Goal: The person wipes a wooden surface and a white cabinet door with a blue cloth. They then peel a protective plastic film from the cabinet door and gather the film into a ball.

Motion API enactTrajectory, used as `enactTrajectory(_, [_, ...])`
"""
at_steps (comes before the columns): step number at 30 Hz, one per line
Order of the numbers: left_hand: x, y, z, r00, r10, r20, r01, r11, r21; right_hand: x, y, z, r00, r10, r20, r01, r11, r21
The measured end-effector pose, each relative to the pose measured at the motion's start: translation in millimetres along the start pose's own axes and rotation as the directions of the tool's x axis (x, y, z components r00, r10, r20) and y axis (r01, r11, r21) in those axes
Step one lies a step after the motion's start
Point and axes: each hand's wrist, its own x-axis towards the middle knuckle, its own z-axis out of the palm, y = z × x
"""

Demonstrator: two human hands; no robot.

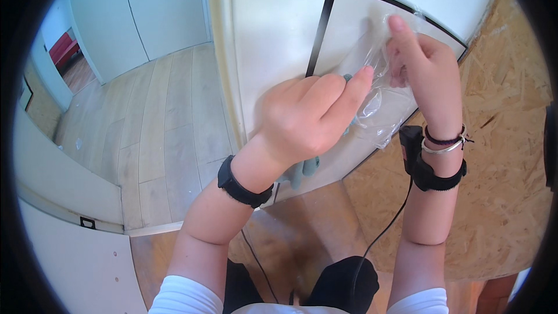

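Observation:
Crinkled clear plastic film point(375, 104) is stretched between my hands, in front of a white panel with a black edge point(346, 22). My left hand point(309, 113) is closed, with a blue-green cloth point(305, 170) held beneath it; the cloth hangs out below the palm and shows a little past the fingers. At the upper right, my right hand point(418, 61) pinches the film, its thumb raised and its fingers curled. Part of the film lies hidden behind my fingers.
An OSB board point(492, 174) spans the right side. To the left, a doorway opens on a plank floor point(174, 139), with white doors point(161, 4) beyond and a red seat point(63, 50) far off. Thin black cables run down from my wrist straps past my knees.

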Motion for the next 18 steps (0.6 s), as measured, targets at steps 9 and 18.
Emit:
enactTrajectory(9, [0, 0, -1, 1.0, -0.009, -0.019, 0.008, 0.999, -0.04, -11, -22, 13, 0.955, -0.162, 0.247, 0.132, 0.982, 0.134])
enactTrajectory(18, [-9, -3, -9, 0.996, 0.068, -0.055, -0.076, 0.984, -0.159, -36, -1, 20, 0.955, -0.231, 0.184, 0.078, 0.799, 0.596])
